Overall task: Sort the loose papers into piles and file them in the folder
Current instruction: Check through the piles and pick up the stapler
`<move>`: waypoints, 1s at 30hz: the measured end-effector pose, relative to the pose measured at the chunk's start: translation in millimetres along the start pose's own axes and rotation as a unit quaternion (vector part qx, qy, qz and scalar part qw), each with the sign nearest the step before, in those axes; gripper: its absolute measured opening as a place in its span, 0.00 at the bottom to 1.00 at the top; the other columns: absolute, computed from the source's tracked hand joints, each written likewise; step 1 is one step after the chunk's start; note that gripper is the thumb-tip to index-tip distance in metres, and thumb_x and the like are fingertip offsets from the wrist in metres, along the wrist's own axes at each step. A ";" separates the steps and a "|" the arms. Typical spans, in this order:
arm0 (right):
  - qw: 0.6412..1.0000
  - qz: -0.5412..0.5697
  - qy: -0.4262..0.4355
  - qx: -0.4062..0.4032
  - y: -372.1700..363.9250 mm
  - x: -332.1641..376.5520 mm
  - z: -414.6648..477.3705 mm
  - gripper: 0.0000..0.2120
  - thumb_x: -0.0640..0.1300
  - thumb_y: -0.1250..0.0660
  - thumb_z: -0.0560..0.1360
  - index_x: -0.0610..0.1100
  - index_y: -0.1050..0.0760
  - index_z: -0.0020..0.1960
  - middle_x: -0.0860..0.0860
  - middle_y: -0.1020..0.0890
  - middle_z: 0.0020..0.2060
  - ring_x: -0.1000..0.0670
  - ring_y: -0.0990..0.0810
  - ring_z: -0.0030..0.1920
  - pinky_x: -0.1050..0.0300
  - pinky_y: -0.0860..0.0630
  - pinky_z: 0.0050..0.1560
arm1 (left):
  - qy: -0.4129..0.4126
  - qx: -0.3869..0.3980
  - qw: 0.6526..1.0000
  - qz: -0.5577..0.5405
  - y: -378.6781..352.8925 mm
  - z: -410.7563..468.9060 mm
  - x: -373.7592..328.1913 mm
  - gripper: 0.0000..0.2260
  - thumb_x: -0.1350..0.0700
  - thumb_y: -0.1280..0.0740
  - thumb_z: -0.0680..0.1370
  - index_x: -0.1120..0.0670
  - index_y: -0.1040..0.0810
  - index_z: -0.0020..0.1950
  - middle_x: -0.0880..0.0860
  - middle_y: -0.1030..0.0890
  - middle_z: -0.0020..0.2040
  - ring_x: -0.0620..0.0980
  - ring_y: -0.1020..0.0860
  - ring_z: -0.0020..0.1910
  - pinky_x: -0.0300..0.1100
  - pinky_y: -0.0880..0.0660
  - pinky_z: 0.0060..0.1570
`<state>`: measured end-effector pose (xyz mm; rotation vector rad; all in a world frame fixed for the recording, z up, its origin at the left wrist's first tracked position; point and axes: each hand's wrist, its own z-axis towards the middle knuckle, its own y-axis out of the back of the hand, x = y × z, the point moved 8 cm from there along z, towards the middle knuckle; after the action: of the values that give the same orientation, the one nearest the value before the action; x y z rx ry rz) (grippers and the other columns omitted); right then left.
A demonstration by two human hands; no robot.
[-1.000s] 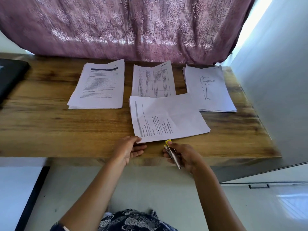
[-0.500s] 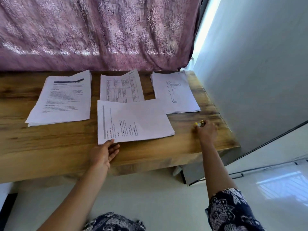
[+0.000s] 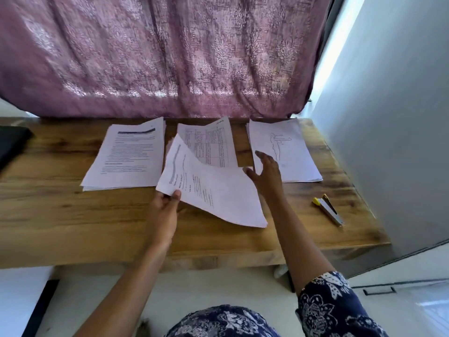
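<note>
Left hand: from my remote seat I see the left hand (image 3: 165, 207) at the near left corner of the loose sheaf (image 3: 218, 195). The thumb lies on top and the fingers are tucked under, pinching that corner.
Loose sheaf: printed pages, raised off the tabletop (image 3: 48, 215) on their left side and bowed. The far left corner stands up in front of the middle pile (image 3: 211, 142). The near right corner hangs low, and I cannot tell whether it touches the wood.
Right hand: the right hand (image 3: 266, 177) is held flat with its fingers (image 3: 263, 158) spread and holds nothing. It sits at the sheaf's far right edge, over the gap between the middle pile and the right pile (image 3: 291, 154). The thumb tip reaches the paper's edge, but I cannot tell if it makes contact.
Left pile: the left pile (image 3: 128, 156) is text pages under a dark heading bar, lying flat just beside the sheaf.
Middle pile: the top page carries a printed table and its far corner curls upward. Its near part is hidden by the sheaf.
Right pile: a line drawing of a standing figure is on top. The right hand overlaps its near left corner.
Stapler: the yellow and silver stapler (image 3: 328, 210) lies flat near the tabletop's right edge, well apart from both hands.
Dark flat object: a dark flat object (image 3: 12, 142) is cropped at the left edge, and I cannot tell what it is.
Curtain: the mauve patterned curtain (image 3: 158, 57) hangs behind the piles.
Sleeve: a dark blue floral sleeve (image 3: 328, 307) covers the right upper arm.
</note>
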<state>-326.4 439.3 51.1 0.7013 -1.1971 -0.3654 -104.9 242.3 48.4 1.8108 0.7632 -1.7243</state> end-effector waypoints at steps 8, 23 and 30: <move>0.879 0.317 0.038 0.355 -105.3 140.7 18.4 0.20 0.47 0.32 0.75 0.55 0.30 0.65 0.55 0.21 0.61 0.53 0.23 0.62 0.54 0.25 0.62 | -0.110 -0.036 0.993 -0.016 105.3 51.8 -110.9 0.04 0.56 0.40 0.82 0.50 0.26 0.54 0.41 0.17 0.43 0.40 0.19 0.42 0.37 0.23 0.36; 0.871 0.422 -0.170 0.186 -333.9 295.7 27.2 0.08 0.39 0.32 0.75 0.44 0.24 0.38 0.45 0.19 0.39 0.45 0.22 0.41 0.50 0.24 0.48 | 0.091 -0.120 0.981 0.119 373.5 246.5 -84.6 0.10 0.63 0.33 0.78 0.63 0.21 0.58 0.58 0.19 0.44 0.55 0.21 0.40 0.48 0.21 0.46; 0.926 0.280 -0.213 0.137 -427.3 320.8 54.0 0.05 0.40 0.32 0.75 0.38 0.21 0.48 0.41 0.18 0.45 0.44 0.22 0.42 0.52 0.24 0.44 | 0.111 -0.110 0.940 0.303 436.4 310.7 -22.2 0.15 0.61 0.30 0.76 0.57 0.22 0.63 0.56 0.19 0.58 0.53 0.21 0.52 0.44 0.27 0.57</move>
<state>-224.3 -86.0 6.7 0.4943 -1.8224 0.1462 -15.2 -286.3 49.5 1.8448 0.3939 -1.0112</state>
